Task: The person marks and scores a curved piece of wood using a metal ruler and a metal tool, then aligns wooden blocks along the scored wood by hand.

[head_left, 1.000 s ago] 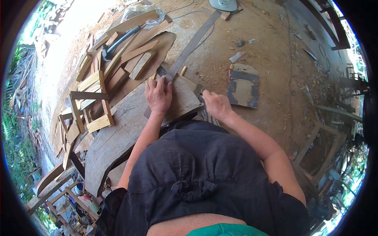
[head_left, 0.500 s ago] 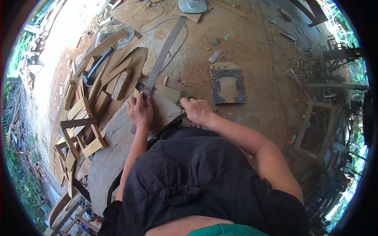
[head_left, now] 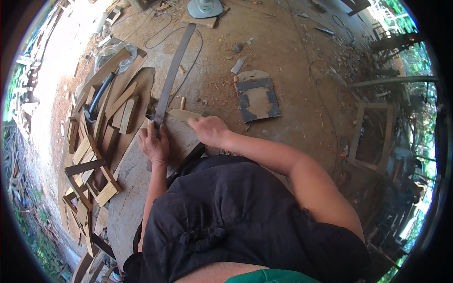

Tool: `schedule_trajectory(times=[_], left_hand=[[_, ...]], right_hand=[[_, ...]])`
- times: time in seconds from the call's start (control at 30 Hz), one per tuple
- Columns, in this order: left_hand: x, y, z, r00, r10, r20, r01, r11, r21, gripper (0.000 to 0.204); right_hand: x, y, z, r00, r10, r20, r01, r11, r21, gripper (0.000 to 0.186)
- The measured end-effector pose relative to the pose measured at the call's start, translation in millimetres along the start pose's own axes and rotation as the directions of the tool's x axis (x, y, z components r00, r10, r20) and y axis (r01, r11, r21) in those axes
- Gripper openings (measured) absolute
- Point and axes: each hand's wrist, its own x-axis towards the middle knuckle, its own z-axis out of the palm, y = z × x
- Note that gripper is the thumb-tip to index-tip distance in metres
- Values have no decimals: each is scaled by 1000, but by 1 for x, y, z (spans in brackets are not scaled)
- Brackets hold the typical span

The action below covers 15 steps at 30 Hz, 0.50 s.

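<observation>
My left hand grips a long dark wooden strip near its lower end, on a weathered, cracked wooden slab. My right hand is closed just right of it over the slab, its fingertips hiding what it grips. A pale, thin, tapered piece lies between the right hand and the strip; I cannot tell what it is. A thin metal line crosses the strip just above my left fingers.
Piled wood offcuts with a blue-handled hammer lie left. A worn board lies on the dusty floor, near loose cords. A grey round base is at the top, a wooden frame at the right.
My right hand has moved leftward along the slab, closer to my left hand and the strip. My left hand stays on the strip. The whole view has shifted.
</observation>
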Motion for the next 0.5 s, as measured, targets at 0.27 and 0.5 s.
schedule_trajectory(times=[0.27,0.5], left_hand=[[1,-2,3,1000,23,-16,-24,1000,-5,31],[4,0,8,998,57,-5,-57,998,13,32]], right_hand=[[-3,10,16,997,-36,-65,39,999,34,15],[44,-15,28,1000,-2,-11,2,1000,26,20]])
